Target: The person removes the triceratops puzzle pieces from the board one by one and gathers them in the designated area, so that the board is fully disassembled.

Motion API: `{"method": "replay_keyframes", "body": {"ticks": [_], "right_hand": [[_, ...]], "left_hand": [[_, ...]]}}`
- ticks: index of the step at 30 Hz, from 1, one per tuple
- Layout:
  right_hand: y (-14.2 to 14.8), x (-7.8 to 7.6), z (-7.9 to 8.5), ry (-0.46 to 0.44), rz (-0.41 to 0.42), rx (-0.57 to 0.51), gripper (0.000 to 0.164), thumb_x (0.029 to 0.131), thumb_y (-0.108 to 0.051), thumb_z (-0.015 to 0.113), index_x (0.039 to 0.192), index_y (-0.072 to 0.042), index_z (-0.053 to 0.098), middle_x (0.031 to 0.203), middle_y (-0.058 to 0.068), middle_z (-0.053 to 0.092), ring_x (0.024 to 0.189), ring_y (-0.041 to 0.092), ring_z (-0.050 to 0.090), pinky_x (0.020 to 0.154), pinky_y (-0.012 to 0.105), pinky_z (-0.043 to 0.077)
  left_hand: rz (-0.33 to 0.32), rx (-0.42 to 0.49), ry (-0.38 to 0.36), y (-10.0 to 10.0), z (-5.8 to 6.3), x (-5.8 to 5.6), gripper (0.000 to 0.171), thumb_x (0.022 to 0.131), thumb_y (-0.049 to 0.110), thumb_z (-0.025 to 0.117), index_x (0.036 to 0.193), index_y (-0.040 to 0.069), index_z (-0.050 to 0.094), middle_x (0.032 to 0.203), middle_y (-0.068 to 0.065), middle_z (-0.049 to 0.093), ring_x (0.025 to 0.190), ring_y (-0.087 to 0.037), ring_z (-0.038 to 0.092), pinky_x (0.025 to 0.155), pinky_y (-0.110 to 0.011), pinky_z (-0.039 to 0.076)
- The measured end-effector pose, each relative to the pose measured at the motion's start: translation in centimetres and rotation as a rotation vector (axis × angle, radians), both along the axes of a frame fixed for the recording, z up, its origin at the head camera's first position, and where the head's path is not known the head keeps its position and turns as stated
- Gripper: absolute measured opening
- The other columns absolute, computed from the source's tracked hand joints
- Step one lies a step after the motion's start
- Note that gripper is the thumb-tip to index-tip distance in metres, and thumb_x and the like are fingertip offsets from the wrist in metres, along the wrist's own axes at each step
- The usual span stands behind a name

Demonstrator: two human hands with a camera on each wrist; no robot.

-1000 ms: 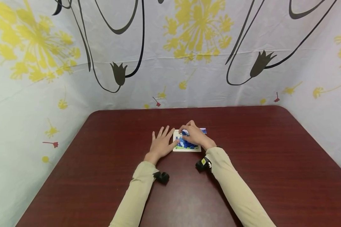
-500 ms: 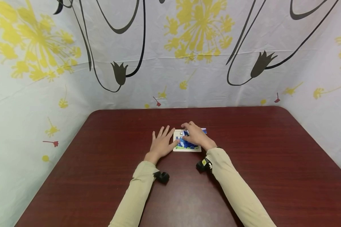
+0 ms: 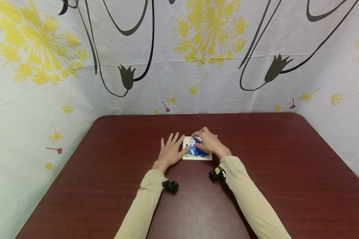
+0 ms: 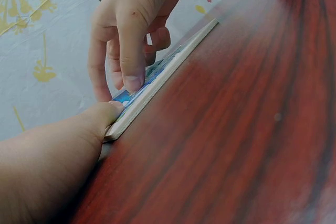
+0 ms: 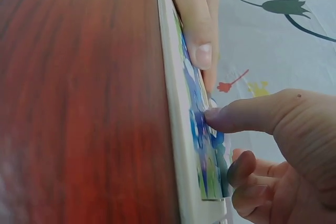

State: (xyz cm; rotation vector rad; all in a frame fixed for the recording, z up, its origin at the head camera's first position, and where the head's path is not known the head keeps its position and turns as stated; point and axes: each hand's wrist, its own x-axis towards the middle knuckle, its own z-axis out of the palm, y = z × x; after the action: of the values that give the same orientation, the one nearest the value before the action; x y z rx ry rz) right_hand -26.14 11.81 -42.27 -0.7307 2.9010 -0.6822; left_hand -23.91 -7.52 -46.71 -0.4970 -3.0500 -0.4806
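A white-framed jigsaw puzzle [image 3: 192, 158] with a blue and green picture lies on the table, also edge-on in the left wrist view. My left hand [image 3: 169, 153] lies with spread fingers at its left side, the thumb on the frame's left part. Above the puzzle's upper part, my right hand [image 3: 210, 142] curls over and pinches a small blue and white puzzle piece [image 3: 198, 139]. The right thumb [image 5: 231, 116] is low against the picture in the right wrist view; the index fingertip is hidden there. Another blue piece [image 3: 216, 136] peeks out behind the right hand, mostly covered.
The dark red-brown table [image 3: 107, 149] extends round the puzzle on every side. A white cloth [image 3: 179, 83] with yellow and dark flower prints hangs behind it and at both sides. Black wrist cameras [image 3: 171, 187] sit on both sleeves.
My right index finger lifted, then came back down over the puzzle's top, and the hand shifted slightly right. The blue piece behind it is more covered. My left hand has stayed put.
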Motion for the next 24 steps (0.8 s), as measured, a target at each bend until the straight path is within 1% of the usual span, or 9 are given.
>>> {"method": "replay_keyframes", "body": {"ticks": [3,7,11,18,24], "right_hand": [[0.12,-0.06,-0.02,0.016,0.008,0.014,0.037,0.087,-0.017,0.065,0.124,-0.011,0.061,0.115,0.015,0.050,0.097,0.025,0.050,0.080,0.047,0.046],[0.23,-0.20,-0.18,0.025,0.013,0.025,0.038,0.087,-0.018,0.065,0.125,-0.012,0.061,0.113,0.013,0.053,0.095,0.024,0.052,0.080,0.047,0.045],[0.33,-0.32,-0.36,0.026,0.014,0.032,0.037,0.088,-0.018,0.064,0.125,-0.013,0.061,0.113,0.011,0.053,0.095,0.024,0.053,0.081,0.048,0.045],[0.51,-0.23,-0.34,0.039,0.035,0.018,0.037,0.087,-0.016,0.065,0.124,-0.011,0.061,0.117,0.014,0.054,0.105,0.031,0.051,0.088,0.050,0.042],[0.45,-0.12,-0.25,0.051,0.030,0.028,0.037,0.087,-0.017,0.065,0.123,-0.012,0.062,0.117,0.013,0.053,0.105,0.031,0.050,0.089,0.051,0.040]], "left_hand": [[0.003,-0.001,0.000,-0.03,0.00,0.01,0.072,0.090,0.064,0.034,0.150,0.024,0.023,0.154,-0.005,0.015,0.141,-0.027,0.006,0.105,-0.060,0.001],[0.003,0.002,-0.003,-0.02,0.04,-0.01,0.072,0.091,0.064,0.035,0.149,0.024,0.023,0.154,-0.005,0.016,0.141,-0.027,0.006,0.105,-0.060,0.001],[0.003,0.004,-0.006,0.01,0.04,-0.02,0.072,0.091,0.063,0.035,0.149,0.024,0.023,0.154,-0.005,0.016,0.141,-0.027,0.007,0.106,-0.059,0.001],[0.001,-0.002,-0.005,0.01,-0.10,-0.12,0.072,0.090,0.065,0.033,0.150,0.024,0.023,0.154,-0.004,0.015,0.141,-0.026,0.006,0.106,-0.059,0.000],[0.001,0.003,-0.003,-0.03,-0.07,-0.11,0.072,0.090,0.064,0.034,0.150,0.024,0.024,0.154,-0.005,0.015,0.141,-0.027,0.006,0.106,-0.059,0.000]]}}
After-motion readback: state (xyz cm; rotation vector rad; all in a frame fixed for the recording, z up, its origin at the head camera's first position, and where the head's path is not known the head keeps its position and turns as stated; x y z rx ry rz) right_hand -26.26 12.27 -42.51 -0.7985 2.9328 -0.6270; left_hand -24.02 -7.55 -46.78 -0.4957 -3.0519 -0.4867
